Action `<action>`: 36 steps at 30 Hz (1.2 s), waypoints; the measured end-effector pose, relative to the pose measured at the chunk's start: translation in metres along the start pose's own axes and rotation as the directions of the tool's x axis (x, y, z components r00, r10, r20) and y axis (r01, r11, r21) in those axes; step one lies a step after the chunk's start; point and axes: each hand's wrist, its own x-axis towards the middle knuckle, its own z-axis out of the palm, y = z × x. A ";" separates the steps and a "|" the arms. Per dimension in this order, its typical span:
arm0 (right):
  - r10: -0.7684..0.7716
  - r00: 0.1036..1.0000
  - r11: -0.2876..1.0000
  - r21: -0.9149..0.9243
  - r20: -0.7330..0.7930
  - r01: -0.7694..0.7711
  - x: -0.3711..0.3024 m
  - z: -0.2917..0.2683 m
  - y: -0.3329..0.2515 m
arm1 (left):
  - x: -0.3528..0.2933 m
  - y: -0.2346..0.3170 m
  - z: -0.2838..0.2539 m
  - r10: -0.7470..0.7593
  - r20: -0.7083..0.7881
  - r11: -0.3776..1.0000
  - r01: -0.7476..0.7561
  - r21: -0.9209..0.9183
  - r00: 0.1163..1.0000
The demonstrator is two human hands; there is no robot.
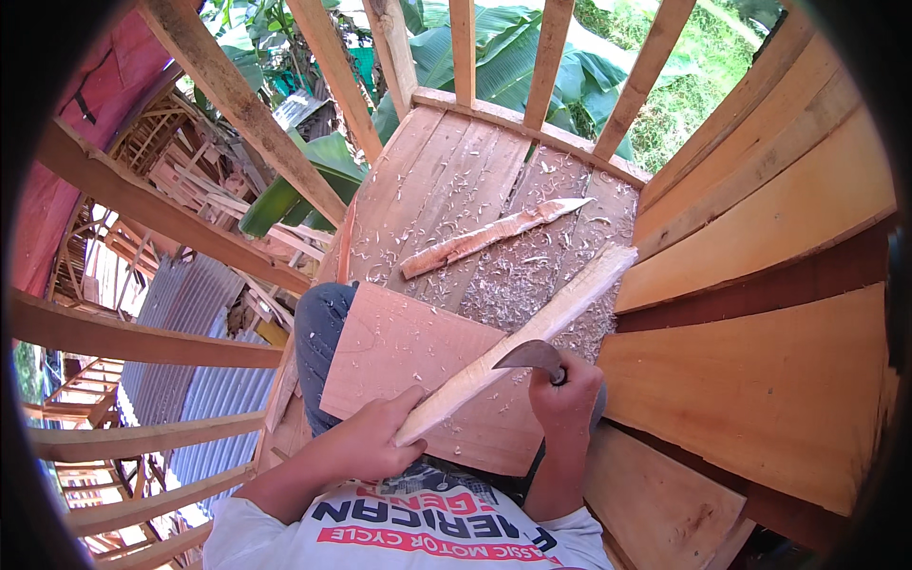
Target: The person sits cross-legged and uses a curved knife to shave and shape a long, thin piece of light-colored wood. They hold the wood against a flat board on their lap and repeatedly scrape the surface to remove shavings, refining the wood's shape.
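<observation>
My left hand (378, 439) is closed round the near end of a long, pale stick of wood (518, 347), which slants away to the far right. In my right hand (567, 391) is the handle of a knife with a short curved blade (532, 355); the blade lies against or just over the stick's middle, which I cannot tell apart. Under the stick a flat, reddish wooden board (408, 347) rests across my lap. Beyond it, on the planks, lies a second piece of wood (489, 236), roughly carved, with a pale pointed tip.
Wood shavings (518, 290) cover much of the plank floor (446, 180). Wooden railing bars (465, 47) stand at the far side and left. Large orange-brown boards (741, 370) rise close on my right. Outside are banana leaves (494, 62) and corrugated metal sheets (204, 328).
</observation>
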 end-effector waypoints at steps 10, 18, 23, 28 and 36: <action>0.120 0.992 0.991 -0.056 -0.031 -0.122 0.012 -0.020 0.014 | -0.008 -0.014 0.001 0.017 -0.005 0.997 -0.017 0.072 1.000; -0.229 0.908 0.964 0.212 0.352 0.161 -0.040 0.030 -0.045 | -0.010 -0.026 -0.018 0.118 -0.077 0.983 -0.105 0.150 0.990; -0.016 0.879 0.863 0.450 0.476 -0.228 -0.038 0.009 -0.056 | -0.018 -0.027 -0.039 0.126 0.008 0.975 -0.126 0.184 0.992; 0.027 0.919 0.619 0.716 0.393 -0.324 -0.024 -0.023 -0.040 | -0.024 -0.032 -0.045 0.164 0.059 0.985 -0.166 0.037 0.985; -0.179 0.668 0.642 0.600 0.723 -0.477 -0.025 -0.042 -0.054 | -0.032 -0.021 -0.059 0.160 0.056 0.986 -0.162 0.028 0.985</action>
